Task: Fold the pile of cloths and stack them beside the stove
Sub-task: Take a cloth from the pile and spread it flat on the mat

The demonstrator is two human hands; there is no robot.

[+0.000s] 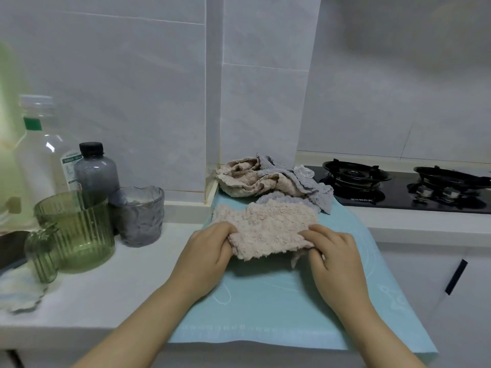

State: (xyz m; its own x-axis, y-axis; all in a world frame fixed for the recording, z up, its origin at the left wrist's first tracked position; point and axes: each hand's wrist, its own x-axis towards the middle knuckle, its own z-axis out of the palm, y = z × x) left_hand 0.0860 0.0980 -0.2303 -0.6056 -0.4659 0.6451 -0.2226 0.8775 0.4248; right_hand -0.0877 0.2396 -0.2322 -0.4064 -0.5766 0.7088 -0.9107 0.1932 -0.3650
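A fluffy pink cloth (268, 227) lies on the light blue mat (265, 301) in the middle of the counter. My left hand (207, 256) pinches its near left corner, and my right hand (332, 253) pinches its near right corner, fingers curled under the edge. Behind it, against the tiled wall, sits a crumpled pile of cloths (271, 181) in beige and grey-blue. The black gas stove (403, 187) is set into the counter to the right of the pile.
On the left stand a green ribbed glass (77, 229), a smaller green glass (42, 256), a grey glass (139, 216), a dark-capped grey bottle (95, 171) and a clear bottle (42, 150). A pale rag (21, 293) lies at the counter's left front. A cabinet door handle (455, 276) is below right.
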